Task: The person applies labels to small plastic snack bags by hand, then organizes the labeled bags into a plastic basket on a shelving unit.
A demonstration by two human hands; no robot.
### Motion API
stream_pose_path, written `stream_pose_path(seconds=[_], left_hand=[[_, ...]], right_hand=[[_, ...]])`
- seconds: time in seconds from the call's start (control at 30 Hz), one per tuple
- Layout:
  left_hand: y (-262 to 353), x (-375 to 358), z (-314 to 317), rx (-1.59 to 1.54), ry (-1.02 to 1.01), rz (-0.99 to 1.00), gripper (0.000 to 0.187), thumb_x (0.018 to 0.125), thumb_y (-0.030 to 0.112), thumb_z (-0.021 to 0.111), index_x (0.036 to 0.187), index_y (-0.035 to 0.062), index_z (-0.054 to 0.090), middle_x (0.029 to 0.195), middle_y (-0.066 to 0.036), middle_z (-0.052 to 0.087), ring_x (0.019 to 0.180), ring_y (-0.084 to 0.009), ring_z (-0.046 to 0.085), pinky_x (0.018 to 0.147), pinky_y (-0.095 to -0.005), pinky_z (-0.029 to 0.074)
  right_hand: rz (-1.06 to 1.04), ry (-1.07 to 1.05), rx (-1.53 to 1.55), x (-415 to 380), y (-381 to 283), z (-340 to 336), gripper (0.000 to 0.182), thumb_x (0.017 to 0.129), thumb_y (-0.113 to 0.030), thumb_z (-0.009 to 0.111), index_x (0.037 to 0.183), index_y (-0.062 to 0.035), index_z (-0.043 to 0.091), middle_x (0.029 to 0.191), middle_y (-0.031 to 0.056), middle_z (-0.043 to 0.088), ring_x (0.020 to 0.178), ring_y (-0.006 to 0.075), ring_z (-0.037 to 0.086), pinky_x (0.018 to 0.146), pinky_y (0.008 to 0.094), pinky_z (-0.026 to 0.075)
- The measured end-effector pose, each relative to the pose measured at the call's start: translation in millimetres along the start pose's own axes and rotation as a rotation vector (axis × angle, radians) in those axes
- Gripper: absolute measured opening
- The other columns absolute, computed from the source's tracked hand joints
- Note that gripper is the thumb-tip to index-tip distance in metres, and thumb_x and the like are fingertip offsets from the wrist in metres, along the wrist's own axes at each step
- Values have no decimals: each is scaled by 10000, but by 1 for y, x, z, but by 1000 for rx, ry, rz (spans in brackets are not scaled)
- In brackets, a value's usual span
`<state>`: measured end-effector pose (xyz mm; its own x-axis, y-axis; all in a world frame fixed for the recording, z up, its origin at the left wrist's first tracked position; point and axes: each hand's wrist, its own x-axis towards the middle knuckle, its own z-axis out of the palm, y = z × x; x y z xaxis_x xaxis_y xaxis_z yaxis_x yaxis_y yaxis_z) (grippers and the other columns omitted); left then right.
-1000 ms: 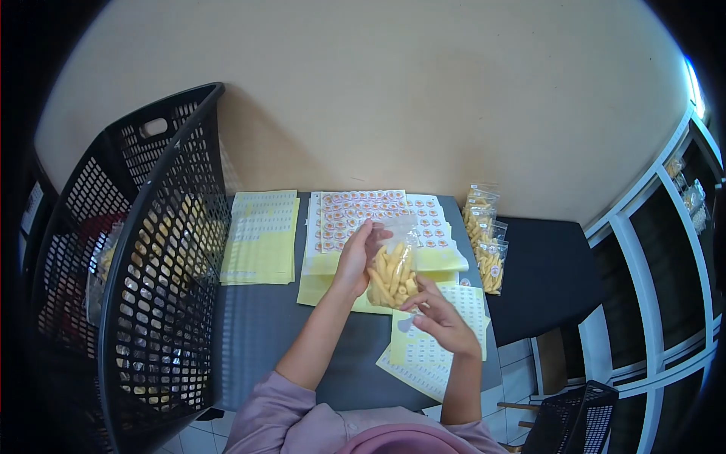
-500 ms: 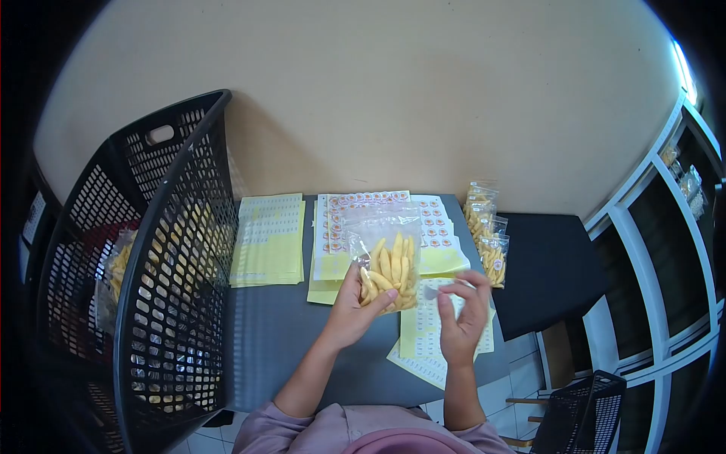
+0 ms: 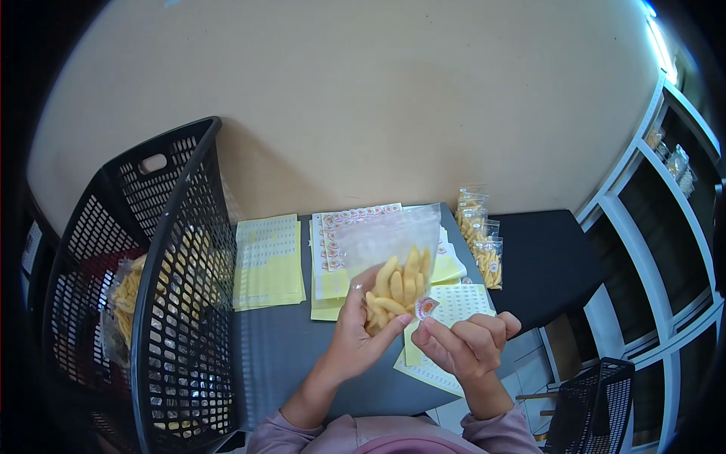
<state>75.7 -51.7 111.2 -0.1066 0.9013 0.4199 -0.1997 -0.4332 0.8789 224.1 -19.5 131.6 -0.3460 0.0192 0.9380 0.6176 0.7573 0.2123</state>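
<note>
Bag of yellow snack pieces (image 3: 395,287) is held above the grey surface (image 3: 272,363), the left hand (image 3: 349,340) closed round its lower side; the right hand (image 3: 469,348), fingers curled, pinches a sticker (image 3: 426,306) at its lower corner, whether stuck down I cannot tell. The nearest standing bag (image 3: 490,266) looks done, bearing a round label; bags in the basket (image 3: 125,295) show no readable labels, and stickers remain on the sheets (image 3: 378,213).

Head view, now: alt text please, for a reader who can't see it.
A person's left hand holds a clear bag of yellow snacks over a gray table, while the right hand's fingers hold a small printed sticker at its lower corner. Sticker sheets lie behind; a black basket stands left.
</note>
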Motion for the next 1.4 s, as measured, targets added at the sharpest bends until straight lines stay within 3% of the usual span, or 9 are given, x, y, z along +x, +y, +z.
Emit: stream_pose_path(seconds=[0.27,0.33,0.53,0.97,1.07,1.27,1.33,1.37,1.4], left_hand=[[-24,-8,4,130,77,246,573,760,39,635,1224,-11,301,1174,-167,467,1056,-216,496,877,-326,411],[-22,-6,6,175,102,403,570,763,78,643,1220,-12,315,1151,-181,489,1032,-248,519,861,-343,424],[-21,-7,0,403,58,419,532,804,124,613,1183,1,261,1150,-147,446,1030,-204,500,848,-321,430],[-23,-1,3,403,15,467,472,835,82,554,1188,-5,252,1156,-155,447,1010,-203,514,832,-317,440],[-27,0,7,331,170,469,509,775,47,611,1203,-32,348,1014,-159,568,904,-240,594,759,-326,475],[-34,1,-3,412,164,404,552,776,49,612,1225,-29,299,1049,-175,539,935,-238,576,780,-321,467],[-38,4,-5,350,172,235,563,779,54,611,1229,-35,283,1095,-167,491,999,-221,534,812,-314,452],[-38,4,-4,351,170,235,563,779,54,611,1229,-35,283,1095,-167,491,999,-221,534,812,-314,452],[-37,5,-3,237,167,198,571,782,49,606,1235,-35,270,1123,-162,459,1027,-214,509,827,-311,445]], right_hand=[[172,50,5,3,-27,4,245,578,-215,702,818,-230,660,701,-85,411,640,90,405,699,300,249],[217,45,3,5,-30,5,253,579,-219,708,827,-230,660,697,-85,411,640,93,410,708,301,247],[215,35,1,5,-31,9,252,583,-225,720,828,-223,661,711,-82,422,666,94,426,719,306,245],[296,61,36,16,-28,21,175,554,-190,712,717,-205,650,658,-82,450,602,103,431,675,289,262],[322,12,51,19,-27,22,140,555,-177,703,658,-188,610,612,-55,405,603,128,406,645,290,272],[397,-50,196,3,-32,30,184,675,-274,675,803,-143,672,656,-36,505,611,142,430,672,291,277],[392,-104,307,-2,-35,31,320,730,-392,614,882,-117,674,698,-24,543,643,144,444,686,294,275],[422,-218,233,-7,-37,27,427,778,-475,520,952,-111,661,867,51,553,814,188,453,769,328,292],[423,-216,233,-7,-35,28,427,778,-475,520,952,-111,661,867,51,553,814,188,453,769,328,292]])
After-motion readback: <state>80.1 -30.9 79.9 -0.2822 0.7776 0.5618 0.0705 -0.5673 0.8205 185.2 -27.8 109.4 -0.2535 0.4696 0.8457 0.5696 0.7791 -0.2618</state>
